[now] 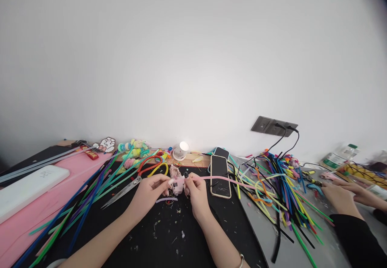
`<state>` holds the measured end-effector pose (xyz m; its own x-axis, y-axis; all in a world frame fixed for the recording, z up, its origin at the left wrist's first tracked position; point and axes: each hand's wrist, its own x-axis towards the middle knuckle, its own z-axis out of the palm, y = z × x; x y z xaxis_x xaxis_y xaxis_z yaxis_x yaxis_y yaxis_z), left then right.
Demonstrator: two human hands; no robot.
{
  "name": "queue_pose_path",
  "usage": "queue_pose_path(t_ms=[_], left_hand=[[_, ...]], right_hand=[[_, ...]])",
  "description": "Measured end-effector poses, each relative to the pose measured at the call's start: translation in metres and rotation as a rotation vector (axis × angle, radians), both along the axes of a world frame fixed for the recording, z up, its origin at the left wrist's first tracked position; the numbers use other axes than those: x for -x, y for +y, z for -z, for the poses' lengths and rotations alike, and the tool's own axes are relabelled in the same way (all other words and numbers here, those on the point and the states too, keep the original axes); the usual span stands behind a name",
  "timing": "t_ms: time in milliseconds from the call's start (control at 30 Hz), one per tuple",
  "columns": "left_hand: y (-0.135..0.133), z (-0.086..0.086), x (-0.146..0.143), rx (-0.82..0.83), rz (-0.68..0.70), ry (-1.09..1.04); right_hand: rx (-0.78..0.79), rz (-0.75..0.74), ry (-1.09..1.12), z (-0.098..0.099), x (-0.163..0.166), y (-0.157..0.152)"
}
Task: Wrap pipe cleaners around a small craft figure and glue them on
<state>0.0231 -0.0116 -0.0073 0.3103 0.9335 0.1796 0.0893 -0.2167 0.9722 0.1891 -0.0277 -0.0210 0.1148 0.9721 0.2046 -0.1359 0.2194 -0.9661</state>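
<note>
My left hand (155,188) is closed, fingertips pinched at the left side of a small pale pink piece (178,185) with a dark square on it. What exactly this piece is, I cannot make out. Close by on its right, my right hand (196,193) pinches a pink pipe cleaner (226,178), whose long end runs out to the right over a phone. Behind the pink piece lies a fuzzy pinkish item (174,171), partly hidden. A short lilac pipe cleaner piece (167,199) rests on the black mat just below my left fingers.
Large scissors (134,183) with red and yellow handles lie left of my hands. Pipe cleaners (90,195) spread at left, and a thick bundle (281,191) at right. A phone (220,177) and a paper cup (181,151) stand near. At far right another person's hands (341,195) work.
</note>
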Motion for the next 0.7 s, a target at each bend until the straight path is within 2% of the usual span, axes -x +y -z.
queue_pose_path(t_ms=[100,233,400,700], left_hand=[[0.000,-0.001,-0.003,0.243,-0.019,-0.273],[-0.001,-0.005,-0.005,0.382,-0.068,-0.474],[0.000,-0.009,-0.003,0.389,-0.120,-0.503],[0.000,-0.008,-0.003,0.405,-0.117,-0.477]], right_hand=[[-0.036,-0.006,-0.055,-0.003,0.002,-0.003],[-0.133,-0.021,-0.306,-0.012,0.004,-0.010],[-0.252,0.000,-0.580,-0.015,0.006,-0.014],[-0.439,0.019,-0.799,-0.010,0.002,-0.014]])
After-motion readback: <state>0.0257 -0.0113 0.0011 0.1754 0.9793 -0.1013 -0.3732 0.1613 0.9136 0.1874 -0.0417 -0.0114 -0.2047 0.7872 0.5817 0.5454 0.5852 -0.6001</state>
